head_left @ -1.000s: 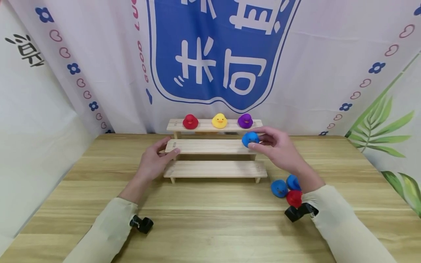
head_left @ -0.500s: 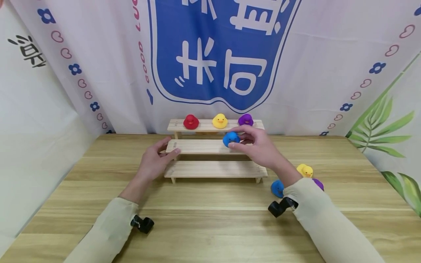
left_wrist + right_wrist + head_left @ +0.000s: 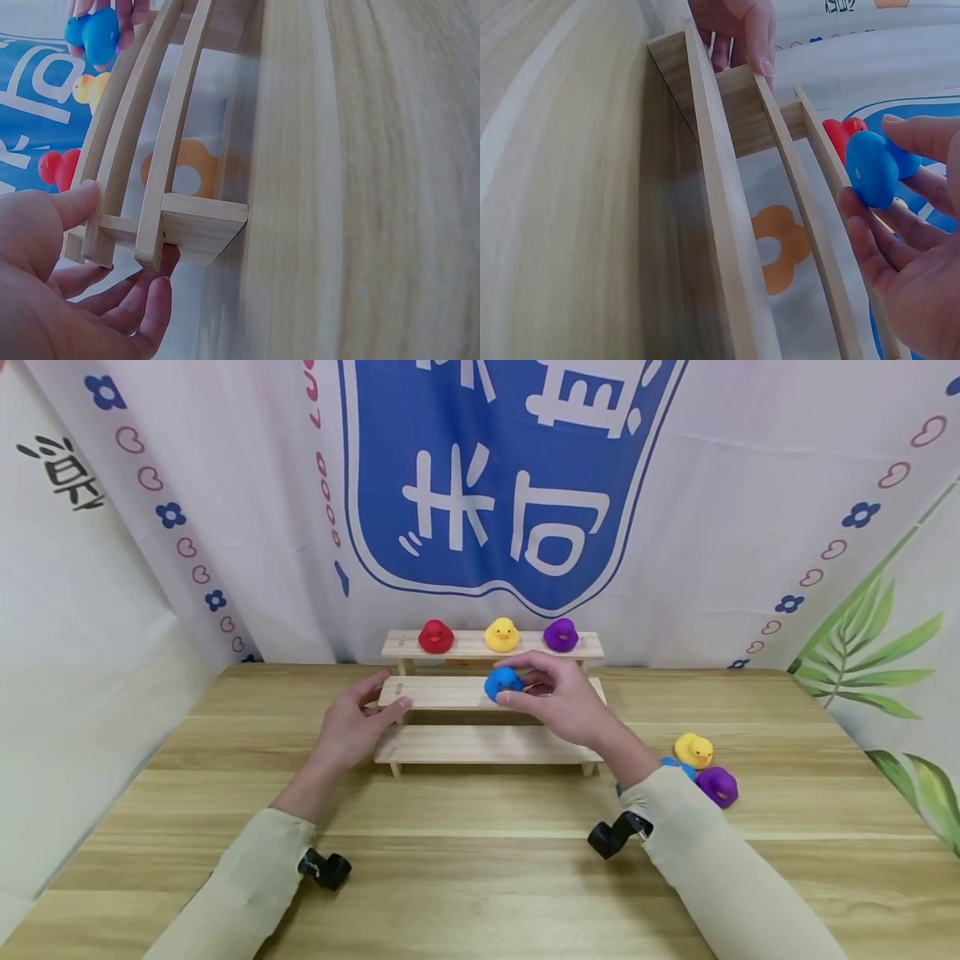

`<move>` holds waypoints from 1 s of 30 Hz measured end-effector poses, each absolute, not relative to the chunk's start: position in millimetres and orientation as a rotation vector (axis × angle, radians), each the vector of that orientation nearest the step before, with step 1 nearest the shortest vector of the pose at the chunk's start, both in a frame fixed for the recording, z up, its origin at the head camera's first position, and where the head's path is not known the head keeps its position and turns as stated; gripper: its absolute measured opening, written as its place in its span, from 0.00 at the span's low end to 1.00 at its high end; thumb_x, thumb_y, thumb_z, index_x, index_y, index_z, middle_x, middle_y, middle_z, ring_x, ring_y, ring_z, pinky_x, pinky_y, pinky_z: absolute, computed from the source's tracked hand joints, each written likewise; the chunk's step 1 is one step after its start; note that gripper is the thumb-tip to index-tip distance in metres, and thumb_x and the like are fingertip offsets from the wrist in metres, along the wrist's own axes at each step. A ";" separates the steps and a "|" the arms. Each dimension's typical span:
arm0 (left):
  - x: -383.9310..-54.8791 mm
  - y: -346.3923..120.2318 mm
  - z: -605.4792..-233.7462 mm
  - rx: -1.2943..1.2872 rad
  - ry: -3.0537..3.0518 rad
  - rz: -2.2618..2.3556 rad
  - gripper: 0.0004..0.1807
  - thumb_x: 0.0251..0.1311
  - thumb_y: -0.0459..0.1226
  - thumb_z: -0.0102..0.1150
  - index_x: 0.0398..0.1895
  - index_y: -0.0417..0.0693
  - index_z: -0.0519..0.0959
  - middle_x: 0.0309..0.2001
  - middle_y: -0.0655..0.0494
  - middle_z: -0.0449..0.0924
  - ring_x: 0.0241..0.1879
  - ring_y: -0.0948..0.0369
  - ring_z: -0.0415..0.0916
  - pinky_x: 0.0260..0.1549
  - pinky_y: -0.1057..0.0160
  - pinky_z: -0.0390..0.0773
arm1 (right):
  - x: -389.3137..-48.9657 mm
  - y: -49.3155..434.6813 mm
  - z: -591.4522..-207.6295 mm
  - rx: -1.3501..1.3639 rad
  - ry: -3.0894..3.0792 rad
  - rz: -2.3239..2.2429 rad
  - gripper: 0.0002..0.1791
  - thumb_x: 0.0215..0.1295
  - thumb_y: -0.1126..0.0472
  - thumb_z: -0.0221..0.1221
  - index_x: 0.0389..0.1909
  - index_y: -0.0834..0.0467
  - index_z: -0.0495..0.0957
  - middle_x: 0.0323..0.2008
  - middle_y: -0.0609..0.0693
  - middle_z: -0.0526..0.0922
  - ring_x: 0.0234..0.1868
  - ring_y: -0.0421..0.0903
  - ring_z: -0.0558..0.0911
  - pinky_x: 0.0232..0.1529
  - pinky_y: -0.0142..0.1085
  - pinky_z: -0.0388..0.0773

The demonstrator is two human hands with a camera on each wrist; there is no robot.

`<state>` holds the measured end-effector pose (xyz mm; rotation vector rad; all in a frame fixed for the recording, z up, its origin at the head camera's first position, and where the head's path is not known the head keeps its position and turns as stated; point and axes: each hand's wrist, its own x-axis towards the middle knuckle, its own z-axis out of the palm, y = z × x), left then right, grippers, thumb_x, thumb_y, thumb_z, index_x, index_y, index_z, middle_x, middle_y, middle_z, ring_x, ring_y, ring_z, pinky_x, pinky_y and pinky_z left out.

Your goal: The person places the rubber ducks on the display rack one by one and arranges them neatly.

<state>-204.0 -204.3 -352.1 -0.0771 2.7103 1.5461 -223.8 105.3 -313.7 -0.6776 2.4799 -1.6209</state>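
A three-tier wooden display stand [image 3: 442, 745] stands on the table. My left hand [image 3: 351, 728] grips the left end of its middle tier, the thumb on top and fingers curled beneath, as the left wrist view shows. My right hand [image 3: 573, 703] pinches a blue rubber duck [image 3: 501, 680] between thumb and fingers, over the middle tier near its centre. In the right wrist view, the blue duck [image 3: 871, 169] appears beside the upper tiers. Along the top tier sit a red duck [image 3: 436, 637], a yellow duck [image 3: 502, 635] and a purple duck [image 3: 561, 635].
Right of the stand, on the wooden table [image 3: 465, 877], lies a group of ducks: a yellow one [image 3: 693, 750], a purple one [image 3: 717, 787] and blue ones partly hidden by my right sleeve [image 3: 697, 827]. A printed curtain [image 3: 720, 527] hangs behind the stand.
My right hand has carried the blue duck leftward along the middle tier, from its right end to near the centre. The left hand has stayed on the stand.
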 end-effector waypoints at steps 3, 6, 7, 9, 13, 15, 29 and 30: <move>-204.0 -204.7 -351.2 -0.080 2.708 1.549 0.45 0.73 0.56 0.62 0.86 0.53 0.57 0.81 0.39 0.63 0.71 0.42 0.73 0.71 0.44 0.74 | -224.9 101.8 -315.3 -0.670 2.479 -1.619 0.20 0.71 0.54 0.70 0.61 0.50 0.83 0.56 0.52 0.85 0.54 0.52 0.84 0.59 0.44 0.84; -203.8 -205.1 -350.8 -0.089 2.708 1.553 0.45 0.74 0.56 0.62 0.86 0.53 0.57 0.81 0.40 0.64 0.71 0.42 0.74 0.71 0.44 0.75 | -225.6 98.5 -315.5 -0.669 2.477 -1.618 0.20 0.71 0.54 0.70 0.61 0.50 0.83 0.57 0.52 0.85 0.56 0.52 0.84 0.62 0.46 0.84; -203.7 -205.2 -350.8 -0.092 2.708 1.555 0.45 0.74 0.56 0.62 0.86 0.53 0.57 0.81 0.40 0.64 0.71 0.42 0.74 0.71 0.44 0.75 | -225.8 97.5 -315.4 -0.668 2.476 -1.618 0.20 0.71 0.54 0.70 0.61 0.50 0.83 0.58 0.51 0.85 0.56 0.52 0.84 0.63 0.47 0.83; -203.8 -205.5 -351.1 -0.096 2.710 1.554 0.45 0.74 0.56 0.62 0.86 0.53 0.56 0.81 0.40 0.64 0.70 0.42 0.74 0.71 0.44 0.75 | -226.0 95.5 -315.0 -0.672 2.469 -1.622 0.20 0.71 0.54 0.70 0.61 0.51 0.83 0.58 0.52 0.85 0.57 0.53 0.84 0.63 0.48 0.83; -204.4 -205.8 -352.3 -0.093 2.707 1.558 0.44 0.74 0.55 0.62 0.86 0.53 0.56 0.81 0.40 0.64 0.71 0.42 0.74 0.71 0.44 0.75 | -226.4 91.7 -314.5 -0.670 2.456 -1.626 0.20 0.71 0.55 0.69 0.61 0.50 0.83 0.58 0.53 0.85 0.57 0.53 0.85 0.62 0.47 0.84; -204.5 -205.5 -352.8 -0.083 2.702 1.565 0.44 0.74 0.55 0.62 0.86 0.53 0.56 0.81 0.40 0.64 0.71 0.42 0.74 0.71 0.44 0.75 | -226.8 90.0 -314.5 -0.670 2.447 -1.632 0.19 0.71 0.55 0.69 0.61 0.50 0.83 0.58 0.53 0.85 0.57 0.53 0.85 0.61 0.46 0.85; -203.5 -204.0 -352.0 -0.073 2.686 1.584 0.44 0.75 0.54 0.62 0.86 0.51 0.56 0.81 0.39 0.63 0.71 0.42 0.74 0.70 0.45 0.76 | -231.1 77.0 -310.5 -0.645 2.436 -1.627 0.21 0.72 0.53 0.69 0.63 0.50 0.82 0.58 0.53 0.83 0.59 0.52 0.85 0.59 0.45 0.86; -203.4 -204.1 -351.9 -0.074 2.689 1.581 0.44 0.75 0.54 0.62 0.86 0.51 0.57 0.81 0.39 0.63 0.71 0.42 0.74 0.70 0.45 0.76 | -231.9 75.9 -311.2 -0.649 2.434 -1.627 0.21 0.72 0.53 0.69 0.63 0.50 0.82 0.58 0.53 0.83 0.59 0.53 0.85 0.60 0.45 0.86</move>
